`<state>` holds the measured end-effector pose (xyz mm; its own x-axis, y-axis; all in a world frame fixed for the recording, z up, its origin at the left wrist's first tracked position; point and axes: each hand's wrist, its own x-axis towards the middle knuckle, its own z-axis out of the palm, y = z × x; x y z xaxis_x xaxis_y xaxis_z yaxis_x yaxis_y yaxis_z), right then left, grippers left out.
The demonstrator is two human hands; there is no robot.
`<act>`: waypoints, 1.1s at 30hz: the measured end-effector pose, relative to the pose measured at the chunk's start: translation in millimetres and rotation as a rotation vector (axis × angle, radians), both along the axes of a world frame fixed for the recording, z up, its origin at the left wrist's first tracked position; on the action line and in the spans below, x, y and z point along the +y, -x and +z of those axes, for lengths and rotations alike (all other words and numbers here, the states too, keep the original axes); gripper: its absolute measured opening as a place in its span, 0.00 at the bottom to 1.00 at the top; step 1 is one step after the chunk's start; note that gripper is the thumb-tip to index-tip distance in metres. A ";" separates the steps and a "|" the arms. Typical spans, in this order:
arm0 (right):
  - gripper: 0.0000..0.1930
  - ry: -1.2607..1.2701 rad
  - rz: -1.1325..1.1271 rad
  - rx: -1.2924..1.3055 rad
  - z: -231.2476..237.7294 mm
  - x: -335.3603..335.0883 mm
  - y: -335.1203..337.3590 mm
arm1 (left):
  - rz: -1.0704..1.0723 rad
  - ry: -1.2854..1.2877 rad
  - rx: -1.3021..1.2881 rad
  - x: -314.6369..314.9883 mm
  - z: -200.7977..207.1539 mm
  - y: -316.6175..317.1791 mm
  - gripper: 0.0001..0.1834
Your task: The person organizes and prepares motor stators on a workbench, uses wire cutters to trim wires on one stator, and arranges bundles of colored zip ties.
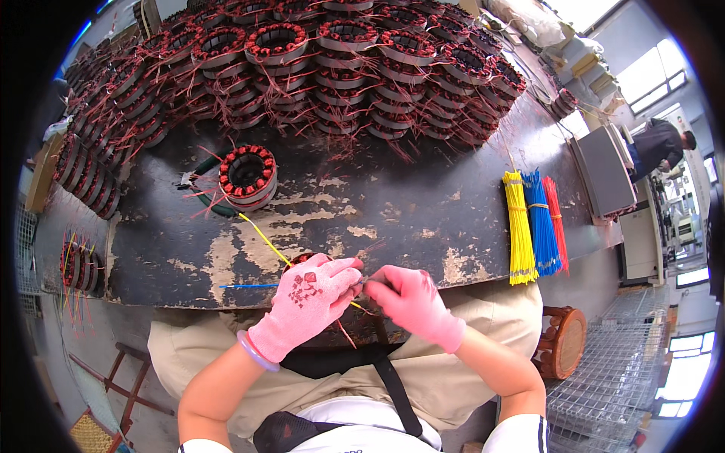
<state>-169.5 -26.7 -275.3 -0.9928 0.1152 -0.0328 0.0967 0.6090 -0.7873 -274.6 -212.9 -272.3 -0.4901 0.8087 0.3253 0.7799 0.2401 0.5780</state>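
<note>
My left hand (311, 298), in a pink glove, is closed in a pinch over a motor stator (302, 258) that it mostly hides at the table's front edge. Close to its fingertips, my right hand (411, 302), gloved alike, is closed with thumb and fingers pressed together. Between them thin wire ends show, too small to follow fully. From the covered stator a yellow wire (260, 232) reaches up and left, and a blue wire (249, 286) sticks out left. Farther back sits another stator (248, 177) with red windings, beside a dark green loop.
Stacked stators (340, 75) with loose red leads fill the table's far side. Yellow (519, 230), blue (541, 226) and red (556, 226) wire bundles lie at right. A wooden stool (563, 343) and wire mesh cage (612, 362) stand right; another person (657, 147) is beyond.
</note>
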 end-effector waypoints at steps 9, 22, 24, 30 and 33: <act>0.07 -0.686 0.261 0.208 17.9 4.9 -2.6 | 0.006 -0.036 -0.002 0.8 -4.5 1.4 0.06; 0.15 -1.021 0.506 0.326 33.1 9.7 15.6 | -0.012 0.005 0.022 -2.9 -5.1 2.0 0.08; 0.10 -0.673 0.388 0.115 33.6 8.8 16.5 | -0.023 -0.004 0.028 -2.8 -6.7 2.6 0.09; 0.13 0.858 -0.152 -0.553 18.8 2.8 12.8 | -0.037 -0.028 0.008 -1.9 -3.1 2.5 0.07; 0.11 -0.175 0.003 0.053 18.6 10.7 -1.8 | -0.028 -0.023 -0.010 -1.8 -4.0 1.9 0.07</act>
<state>-167.7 -16.0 -256.7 -0.9929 0.1118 0.0398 0.0560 0.7370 -0.6735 -276.5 -214.8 -276.4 -0.4703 0.8148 0.3391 0.7806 0.2048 0.5906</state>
